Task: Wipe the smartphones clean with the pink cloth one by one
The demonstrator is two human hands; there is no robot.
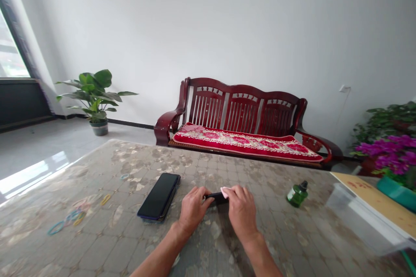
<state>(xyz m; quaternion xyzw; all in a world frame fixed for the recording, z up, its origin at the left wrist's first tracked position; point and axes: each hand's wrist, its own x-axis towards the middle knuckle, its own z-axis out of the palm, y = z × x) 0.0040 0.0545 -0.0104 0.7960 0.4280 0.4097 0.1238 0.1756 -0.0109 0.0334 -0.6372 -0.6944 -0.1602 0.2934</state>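
Between my two hands, a slim black object (218,198) is held above the table; its kind is hard to tell from this angle. My left hand (192,207) is closed on its left end. The fingers of my right hand (242,207) pinch a small pinkish-white cloth or tissue (225,191) at the object's right end. Left of my hands, a smartphone (159,197) lies with its dark screen up. Off to the right stands a small green bottle (297,194) with a black cap.
The table (130,246) has a patterned cover. Several coloured bands (74,216) lie on its left side. At the right edge are a clear plastic box (360,220) and a teal pot (394,192) with purple flowers. Behind the table stands a wooden bench (243,108).
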